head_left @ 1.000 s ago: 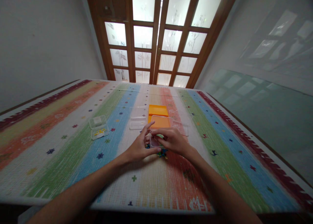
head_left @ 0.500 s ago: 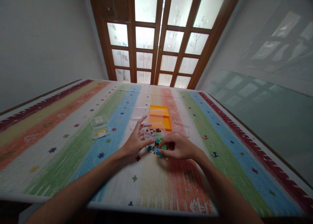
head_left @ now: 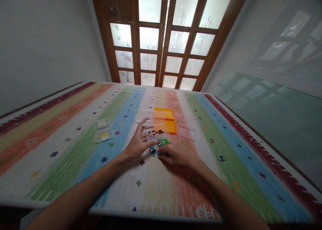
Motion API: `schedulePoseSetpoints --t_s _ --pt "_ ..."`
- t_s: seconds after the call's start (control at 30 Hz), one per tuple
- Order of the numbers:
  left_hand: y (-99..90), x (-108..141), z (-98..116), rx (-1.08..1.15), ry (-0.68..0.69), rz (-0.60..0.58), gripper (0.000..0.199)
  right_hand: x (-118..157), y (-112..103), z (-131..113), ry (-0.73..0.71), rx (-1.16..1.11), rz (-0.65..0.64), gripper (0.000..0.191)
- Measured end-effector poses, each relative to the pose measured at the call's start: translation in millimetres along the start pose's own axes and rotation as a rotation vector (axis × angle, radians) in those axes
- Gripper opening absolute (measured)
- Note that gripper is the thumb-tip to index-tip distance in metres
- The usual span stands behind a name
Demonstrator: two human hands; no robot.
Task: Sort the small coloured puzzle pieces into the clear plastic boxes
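Observation:
My left hand [head_left: 137, 143] grips the left side of a small clear plastic box [head_left: 164, 136], thumb in front and fingers behind. Several dark brown toy bricks [head_left: 160, 131] lie inside it. Just below the box, a loose pile of small bricks [head_left: 153, 152], blue, cream and dark, rests on the tablecloth, with green bricks [head_left: 164, 141] at its far side. My right hand [head_left: 176, 154] reaches into the pile's right edge, its fingertips pinched together. Whatever is between them is hidden by the fingers.
An open orange case [head_left: 172, 126] lies behind the clear box. To its right is a clear lid or tray [head_left: 186, 132]. A clear box with yellow pieces [head_left: 104, 135] stands open on the left. A striped cloth [head_left: 120, 189] covers the table, which reaches to glass-paned doors [head_left: 149, 37].
My right hand has moved slightly left, and its fingers have closed into the pile, uncovering green bricks. My left hand and the clear box have shifted a little left and away.

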State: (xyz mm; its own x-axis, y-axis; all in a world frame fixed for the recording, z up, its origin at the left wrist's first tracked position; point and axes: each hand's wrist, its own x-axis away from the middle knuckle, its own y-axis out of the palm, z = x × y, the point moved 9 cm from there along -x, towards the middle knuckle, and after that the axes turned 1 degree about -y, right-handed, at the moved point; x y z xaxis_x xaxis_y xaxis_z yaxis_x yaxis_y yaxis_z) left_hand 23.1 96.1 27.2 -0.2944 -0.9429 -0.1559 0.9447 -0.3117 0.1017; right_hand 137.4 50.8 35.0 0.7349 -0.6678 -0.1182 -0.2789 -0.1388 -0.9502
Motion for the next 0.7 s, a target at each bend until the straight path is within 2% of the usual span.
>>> schedulePoseSetpoints --t_s 0.3,0.5,0.6,0.7 --pt "2.1 1.3 2.0 -0.007 0.007 -0.012 0.103 0.9 -1.6 0.4 0.035 -0.057 -0.043 0.009" --pt "3.3 0.5 -1.3 0.016 0.017 -0.033 0.103 2.0 1.5 -0.5 -0.006 -0.059 -0.045 0.007" --pt "4.4 1.0 -0.2 0.011 0.015 -0.035 0.103 4.5 -7.8 -2.0 -0.031 -0.147 -0.025 0.009" --pt "7.2 2.9 -0.7 -0.003 0.000 -0.045 0.106 7.7 -29.1 2.8 -0.010 -0.285 0.070 0.010"
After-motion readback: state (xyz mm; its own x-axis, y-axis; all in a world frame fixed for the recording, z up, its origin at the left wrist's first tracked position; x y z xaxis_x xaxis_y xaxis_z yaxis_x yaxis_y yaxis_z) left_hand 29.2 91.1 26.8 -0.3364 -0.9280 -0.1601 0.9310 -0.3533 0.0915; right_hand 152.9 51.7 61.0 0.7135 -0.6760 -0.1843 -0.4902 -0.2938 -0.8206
